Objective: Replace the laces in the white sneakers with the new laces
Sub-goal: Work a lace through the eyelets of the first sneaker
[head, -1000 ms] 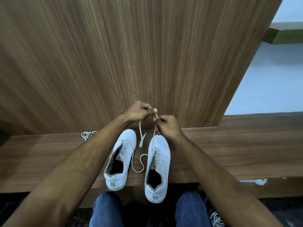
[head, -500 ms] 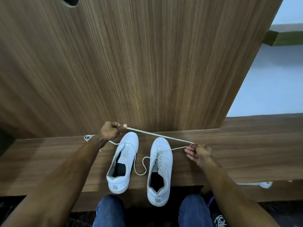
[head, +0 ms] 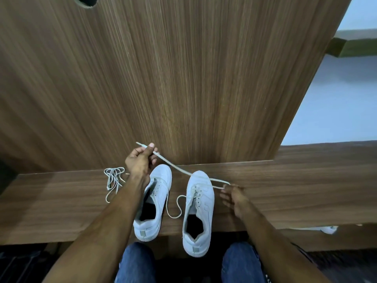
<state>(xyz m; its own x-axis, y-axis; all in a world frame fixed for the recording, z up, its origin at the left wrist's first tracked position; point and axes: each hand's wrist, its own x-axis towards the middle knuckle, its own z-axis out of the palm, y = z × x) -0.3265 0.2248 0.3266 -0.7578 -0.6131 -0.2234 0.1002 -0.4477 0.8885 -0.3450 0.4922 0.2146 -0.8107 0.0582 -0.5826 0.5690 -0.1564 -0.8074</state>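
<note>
Two white sneakers stand side by side on a wooden ledge, toes away from me: the left sneaker [head: 154,203] and the right sneaker [head: 199,211]. A white lace [head: 177,168] runs from my left hand [head: 140,162] across the toe of the right sneaker to my right hand [head: 232,196]. My left hand pinches one end above the left sneaker's toe. My right hand, fingers spread, holds the lace's bend at its fingertips just right of the right sneaker. A loose loop of lace [head: 175,209] hangs between the sneakers. A bundled lace [head: 113,179] lies left of my forearm.
A tall wooden panel [head: 163,78] rises directly behind the ledge [head: 295,190]. My knees in blue jeans [head: 136,262] are below the ledge's front edge. Something white [head: 328,229] lies at the ledge's right front edge. Pale wall shows at the right.
My hands, together above the sneakers a second ago, have pulled apart, stretching the lace out. My left hand rose a little; the lace end now sticks out past it.
</note>
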